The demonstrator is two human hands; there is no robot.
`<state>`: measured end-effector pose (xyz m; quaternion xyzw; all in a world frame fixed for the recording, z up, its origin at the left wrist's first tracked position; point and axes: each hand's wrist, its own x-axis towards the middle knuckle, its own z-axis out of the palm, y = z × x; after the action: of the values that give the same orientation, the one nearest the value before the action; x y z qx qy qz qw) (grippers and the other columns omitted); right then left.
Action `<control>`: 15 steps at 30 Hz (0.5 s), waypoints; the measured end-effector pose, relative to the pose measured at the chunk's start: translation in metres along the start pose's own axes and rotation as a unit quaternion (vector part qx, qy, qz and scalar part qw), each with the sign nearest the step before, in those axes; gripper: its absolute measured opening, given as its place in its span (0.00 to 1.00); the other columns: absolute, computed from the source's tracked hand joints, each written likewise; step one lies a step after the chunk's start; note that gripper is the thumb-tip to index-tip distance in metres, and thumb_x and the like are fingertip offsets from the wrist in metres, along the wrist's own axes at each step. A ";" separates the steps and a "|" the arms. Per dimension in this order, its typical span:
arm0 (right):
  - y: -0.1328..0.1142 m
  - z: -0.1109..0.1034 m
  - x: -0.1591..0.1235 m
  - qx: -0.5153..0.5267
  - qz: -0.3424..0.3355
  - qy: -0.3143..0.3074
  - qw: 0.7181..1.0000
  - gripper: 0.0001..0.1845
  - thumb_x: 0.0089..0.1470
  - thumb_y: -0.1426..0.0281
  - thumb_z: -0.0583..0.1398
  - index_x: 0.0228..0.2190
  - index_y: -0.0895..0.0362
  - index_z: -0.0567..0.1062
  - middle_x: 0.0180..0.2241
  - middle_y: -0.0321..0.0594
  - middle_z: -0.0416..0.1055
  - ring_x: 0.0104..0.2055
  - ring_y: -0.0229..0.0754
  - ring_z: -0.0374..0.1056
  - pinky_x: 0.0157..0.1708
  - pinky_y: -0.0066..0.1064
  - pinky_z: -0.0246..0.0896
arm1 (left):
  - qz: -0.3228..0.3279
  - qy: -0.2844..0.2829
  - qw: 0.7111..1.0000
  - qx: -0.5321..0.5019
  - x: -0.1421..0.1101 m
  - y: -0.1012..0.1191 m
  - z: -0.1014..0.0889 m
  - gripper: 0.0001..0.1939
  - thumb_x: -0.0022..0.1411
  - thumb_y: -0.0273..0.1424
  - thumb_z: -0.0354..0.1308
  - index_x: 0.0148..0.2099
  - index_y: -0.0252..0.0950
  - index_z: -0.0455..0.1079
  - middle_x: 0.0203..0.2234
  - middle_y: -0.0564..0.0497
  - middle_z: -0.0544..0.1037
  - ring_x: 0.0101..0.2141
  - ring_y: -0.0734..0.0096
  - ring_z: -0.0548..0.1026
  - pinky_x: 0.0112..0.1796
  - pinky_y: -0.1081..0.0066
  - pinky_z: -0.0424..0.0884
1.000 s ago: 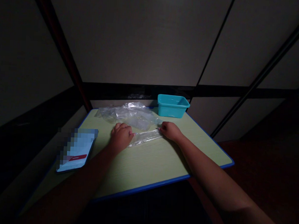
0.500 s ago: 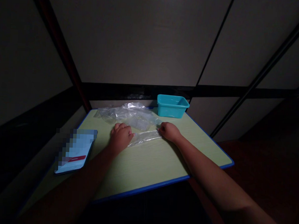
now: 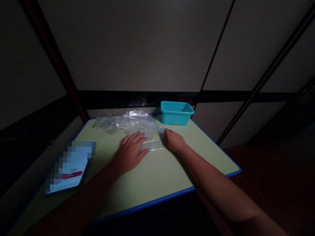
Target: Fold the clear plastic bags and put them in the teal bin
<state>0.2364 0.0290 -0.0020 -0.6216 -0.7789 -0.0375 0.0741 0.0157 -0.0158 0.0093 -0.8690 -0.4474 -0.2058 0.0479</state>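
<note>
And here we are at the pale table [image 3: 157, 182], with both hands in play over a clear plastic strip [image 3: 156, 145] that lies flat across the middle of the top. We see the left hand [image 3: 131, 151] palm down, its fingers fanned wide and its thumb standing well off from them, spread over the strip's left end and gripping nothing that we can make out. Over on the other side, the right hand [image 3: 174, 141] is curled up narrow, its thumb and bent fingers closed on the strip's right end (its palm is turned out of our sight, so we read the hold from the outside only). Between the two, the plastic catches the light in thin, shiny streaks. Just beyond the fingers, we have a crumpled clear plastic sheet [image 3: 123, 122], loosely heaped toward the far left; whether it joins the strip, we cannot tell. Up at the back, past the right hand and well apart from it, a turquoise tub [image 3: 175, 118] stands upright near the far edge. Down our left flank lies a flat device [image 3: 78, 163] with a lit screen, partly blurred out, bearing a red band. Behind it all, we look at dim cabinet panels [image 3: 140, 44] rising over the blue-edged tabletop.
</note>
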 end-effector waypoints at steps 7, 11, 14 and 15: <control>-0.002 -0.001 0.001 -0.004 0.009 -0.007 1.000 0.13 0.56 0.64 0.50 0.42 0.57 0.61 0.41 0.47 0.70 0.40 0.46 0.68 0.32 0.31 0.58 | 0.062 -0.128 0.990 0.005 -0.005 0.011 0.012 0.32 0.63 0.48 0.41 0.64 0.37 0.49 0.63 0.46 0.50 0.62 0.63 0.46 0.58 0.53 0.44; -0.002 -0.001 0.000 -0.003 0.013 -0.010 1.000 0.13 0.56 0.64 0.51 0.42 0.57 0.62 0.42 0.47 0.70 0.40 0.47 0.68 0.32 0.31 0.58 | 0.032 -0.164 0.986 0.012 -0.006 0.010 0.011 0.32 0.63 0.49 0.38 0.64 0.38 0.49 0.63 0.45 0.46 0.62 0.61 0.44 0.57 0.48 0.43; -0.001 -0.002 -0.001 0.006 0.014 -0.007 1.000 0.13 0.56 0.64 0.51 0.43 0.56 0.61 0.42 0.47 0.70 0.40 0.47 0.68 0.32 0.31 0.58 | 0.008 -0.198 0.980 0.003 -0.007 0.010 0.011 0.30 0.64 0.48 0.37 0.64 0.41 0.47 0.63 0.46 0.46 0.62 0.62 0.43 0.56 0.46 0.44; -0.001 -0.003 -0.001 0.010 0.015 -0.007 1.000 0.14 0.56 0.65 0.51 0.43 0.56 0.61 0.42 0.47 0.70 0.40 0.47 0.68 0.32 0.31 0.57 | 0.002 -0.206 0.978 0.000 -0.007 0.009 0.012 0.29 0.64 0.47 0.36 0.64 0.43 0.47 0.63 0.47 0.46 0.62 0.62 0.42 0.56 0.45 0.44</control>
<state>0.2356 0.0274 0.0007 -0.6327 -0.7703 -0.0244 0.0755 0.0234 -0.0235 -0.0032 -0.8936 -0.4461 -0.0220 -0.0450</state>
